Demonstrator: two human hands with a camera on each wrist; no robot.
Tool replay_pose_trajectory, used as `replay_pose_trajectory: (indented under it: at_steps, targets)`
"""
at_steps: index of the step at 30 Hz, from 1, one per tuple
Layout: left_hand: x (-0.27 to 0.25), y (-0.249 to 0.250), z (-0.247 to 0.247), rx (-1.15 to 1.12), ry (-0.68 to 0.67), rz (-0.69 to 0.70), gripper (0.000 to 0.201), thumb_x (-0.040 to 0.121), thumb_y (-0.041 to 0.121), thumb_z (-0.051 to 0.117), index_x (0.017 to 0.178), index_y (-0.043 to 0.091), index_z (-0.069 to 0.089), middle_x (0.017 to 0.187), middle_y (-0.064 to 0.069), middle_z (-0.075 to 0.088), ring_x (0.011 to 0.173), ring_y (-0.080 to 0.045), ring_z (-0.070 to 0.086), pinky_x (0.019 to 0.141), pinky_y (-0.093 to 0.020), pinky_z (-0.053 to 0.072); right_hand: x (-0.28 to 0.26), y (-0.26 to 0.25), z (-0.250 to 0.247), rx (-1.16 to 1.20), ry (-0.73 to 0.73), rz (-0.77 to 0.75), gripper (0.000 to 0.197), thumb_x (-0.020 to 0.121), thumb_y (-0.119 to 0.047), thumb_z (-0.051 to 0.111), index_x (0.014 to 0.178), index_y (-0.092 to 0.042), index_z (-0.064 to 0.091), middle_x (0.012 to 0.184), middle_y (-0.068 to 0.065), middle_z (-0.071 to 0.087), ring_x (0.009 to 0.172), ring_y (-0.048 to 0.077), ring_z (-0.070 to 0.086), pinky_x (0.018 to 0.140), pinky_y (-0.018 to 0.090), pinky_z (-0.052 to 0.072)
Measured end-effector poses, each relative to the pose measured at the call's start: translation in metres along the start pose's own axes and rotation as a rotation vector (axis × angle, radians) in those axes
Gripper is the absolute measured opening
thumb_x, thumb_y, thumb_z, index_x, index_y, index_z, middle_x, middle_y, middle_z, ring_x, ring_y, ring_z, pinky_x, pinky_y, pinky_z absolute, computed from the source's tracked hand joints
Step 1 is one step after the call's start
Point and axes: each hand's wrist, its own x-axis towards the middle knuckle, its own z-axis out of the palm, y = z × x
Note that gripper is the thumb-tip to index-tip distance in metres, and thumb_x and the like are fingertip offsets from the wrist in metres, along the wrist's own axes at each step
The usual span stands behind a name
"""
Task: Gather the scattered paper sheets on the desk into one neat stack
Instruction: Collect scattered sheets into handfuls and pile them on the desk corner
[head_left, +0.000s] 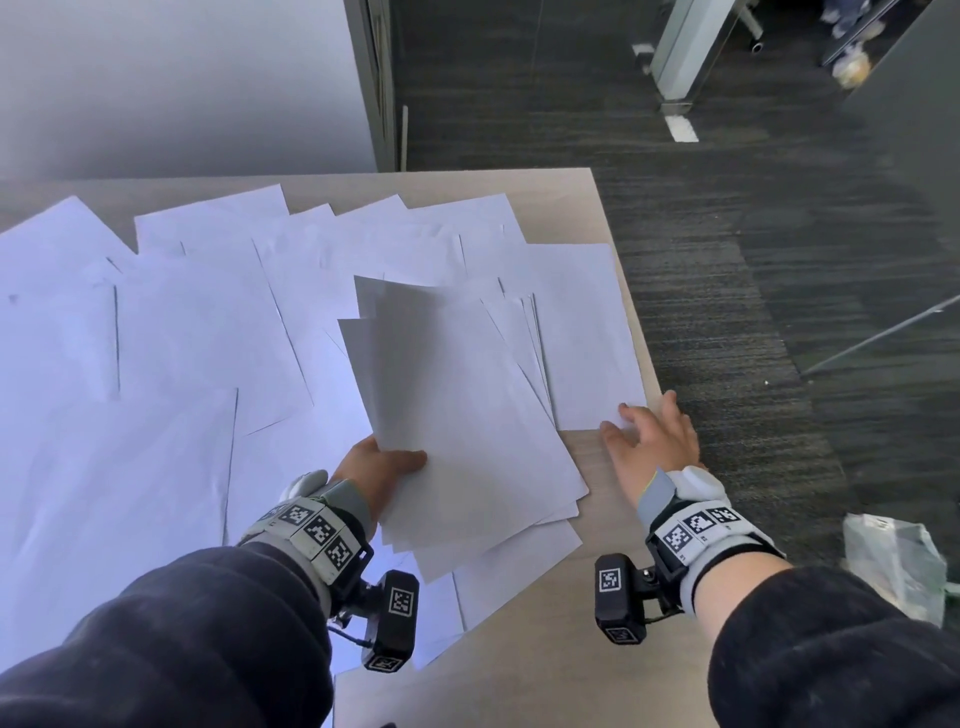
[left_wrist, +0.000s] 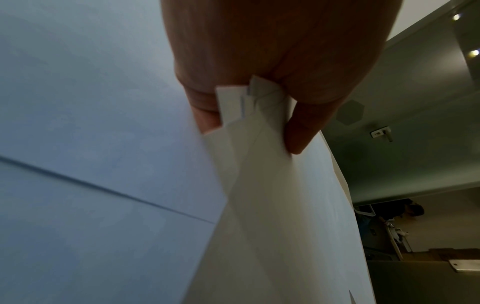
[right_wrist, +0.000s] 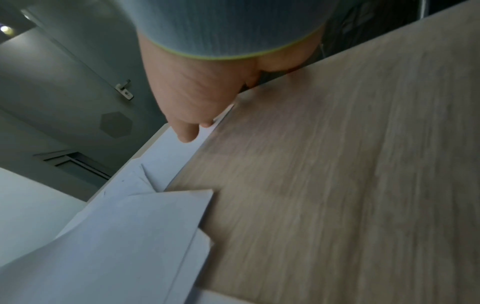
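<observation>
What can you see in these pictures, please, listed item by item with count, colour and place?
held sheets: a small fanned bundle, white, lifted above the desk's right part, pinched at the near edge
loose sheets: many, too overlapped to count, white, spread across the desk
desk: one, light wood grain, below the papers, its right edge by the carpet
carpet: dark grey, floor right of the desk
plastic bag: one, clear greenish, on the floor at lower right
wrist cameras: two, black with white markers, strapped on both wrists
left hand: grips the held sheets, thumb on top
right hand: fingers spread, touching the corner of a sheet at the desk's right edge
</observation>
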Motion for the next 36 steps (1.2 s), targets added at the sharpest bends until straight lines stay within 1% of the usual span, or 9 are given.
replay_pose_trajectory:
  at_steps: [3,5,7,10,14,20,25,30,36]
  targets:
    - [-0.001,0.000,0.001,-0.006,0.007,-0.001,0.021,0.082,0.003,0.075,0.099,0.015,0.071,0.093,-0.012,0.078,0.087,-0.036,0.074,0.090,-0.054,0.058,0.006,0.010,-0.003,0.193,0.080,0.087,0.040,0.080,-0.060,0.060,0.090,-0.022,0.059,0.151,0.006,0.039,0.120,0.030,0.054,0.095,0.040,0.044]
    - [-0.002,0.000,0.000,-0.002,0.013,-0.003,0.022,0.081,0.003,0.076,0.100,0.015,0.071,0.094,-0.012,0.078,0.088,-0.036,0.074,0.090,-0.055,0.058,0.003,0.016,-0.007,0.335,0.102,0.147,0.038,0.079,-0.051,0.068,0.087,-0.017,0.054,0.117,0.010,0.061,0.086,0.026,0.061,0.075,0.036,0.047]
    - [-0.002,0.000,0.000,0.005,0.015,-0.003,0.023,0.081,0.004,0.077,0.101,0.014,0.072,0.093,-0.012,0.078,0.088,-0.037,0.074,0.090,-0.057,0.058,-0.001,0.024,-0.010,0.530,0.159,0.209,0.043,0.078,-0.039,0.075,0.105,-0.014,0.052,0.105,0.006,0.063,0.074,0.021,0.057,0.070,0.033,0.043]
    - [-0.002,0.000,0.001,0.015,0.017,-0.004,0.024,0.079,0.007,0.078,0.101,0.015,0.072,0.092,-0.012,0.079,0.088,-0.038,0.075,0.090,-0.058,0.058,-0.002,0.040,-0.016,0.697,0.154,0.316,0.058,0.080,-0.034,0.076,0.130,-0.015,0.051,0.103,0.001,0.061,0.084,0.023,0.058,0.079,0.032,0.042]
    - [-0.003,0.001,0.002,0.042,0.017,0.007,0.042,0.060,0.022,0.080,0.100,0.014,0.072,0.093,-0.014,0.078,0.089,-0.040,0.074,0.091,-0.058,0.057,-0.006,0.059,-0.028,0.642,0.218,0.353,0.024,0.087,-0.035,0.065,0.095,-0.012,0.065,0.076,0.007,0.065,0.062,0.026,0.058,0.066,0.035,0.046]
    - [-0.005,0.001,0.006,0.056,0.046,0.025,0.039,0.062,0.024,0.077,0.099,0.014,0.070,0.094,-0.017,0.077,0.090,-0.041,0.073,0.093,-0.058,0.056,-0.008,0.074,-0.031,1.013,0.443,0.480,0.016,0.089,-0.023,0.054,0.100,-0.017,0.064,0.072,0.008,0.066,0.053,0.018,0.058,0.047,0.024,0.044]
    - [-0.012,-0.001,0.008,0.084,0.072,0.011,0.026,0.078,0.013,0.076,0.103,0.011,0.069,0.095,-0.018,0.075,0.089,-0.041,0.072,0.093,-0.058,0.056,-0.012,0.077,-0.032,1.389,0.311,0.512,0.015,0.093,-0.009,0.057,0.083,-0.019,0.061,0.072,0.006,0.057,0.052,0.013,0.048,0.039,0.019,0.034]
    - [-0.018,-0.008,0.008,0.101,0.067,-0.008,0.024,0.082,0.013,0.075,0.105,0.009,0.069,0.093,-0.018,0.075,0.088,-0.040,0.072,0.092,-0.057,0.057,-0.025,0.052,-0.020,1.191,0.114,0.273,0.010,0.094,-0.008,0.058,0.098,-0.013,0.065,0.068,0.007,0.059,0.040,0.010,0.049,0.035,0.019,0.034]
    - [-0.029,-0.009,0.011,-0.070,0.015,-0.059,0.051,0.085,0.058,0.070,0.107,0.012,0.068,0.099,-0.009,0.077,0.096,-0.032,0.072,0.097,-0.045,0.054,-0.050,0.019,-0.005,0.870,-0.097,0.066,0.010,0.092,-0.007,0.058,0.097,-0.012,0.065,0.069,0.009,0.067,0.042,0.014,0.057,0.036,0.024,0.040]
